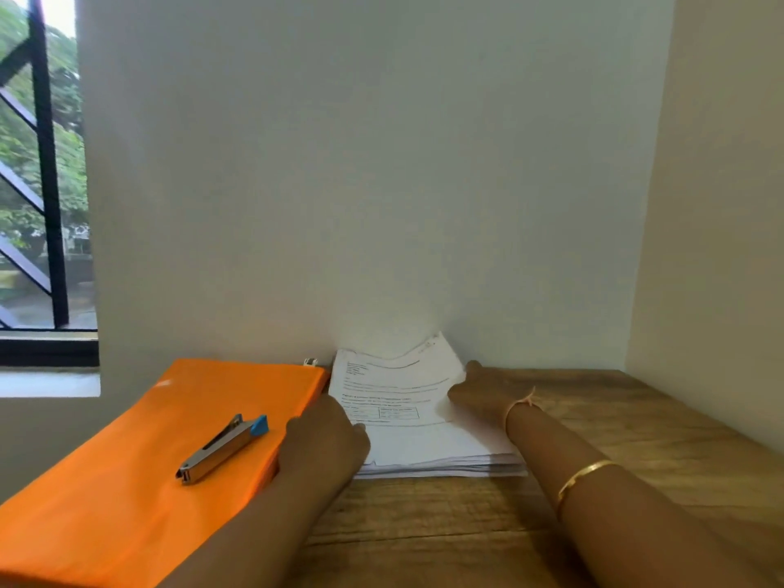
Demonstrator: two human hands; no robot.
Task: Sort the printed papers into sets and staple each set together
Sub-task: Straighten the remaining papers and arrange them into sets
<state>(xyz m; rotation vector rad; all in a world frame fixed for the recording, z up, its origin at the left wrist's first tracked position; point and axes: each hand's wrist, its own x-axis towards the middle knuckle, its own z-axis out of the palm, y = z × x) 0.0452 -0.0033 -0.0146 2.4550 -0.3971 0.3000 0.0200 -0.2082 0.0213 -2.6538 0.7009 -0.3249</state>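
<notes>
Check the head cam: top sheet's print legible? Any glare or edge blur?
Head view: print on the top sheet is too soft to read; small glare spot on the orange folder; window bars soft at the left edge; stapler sharp.

The papers [407,443] lie stacked on the counter [615,418], with their far edge against the wall [360,163]. Just left of them lies a folder [148,481] with the stapler [222,447] on it. The left hand [326,439] is at the papers' left edge, and the right hand [479,396] is on their right side. A window [38,163] is far left.
</notes>
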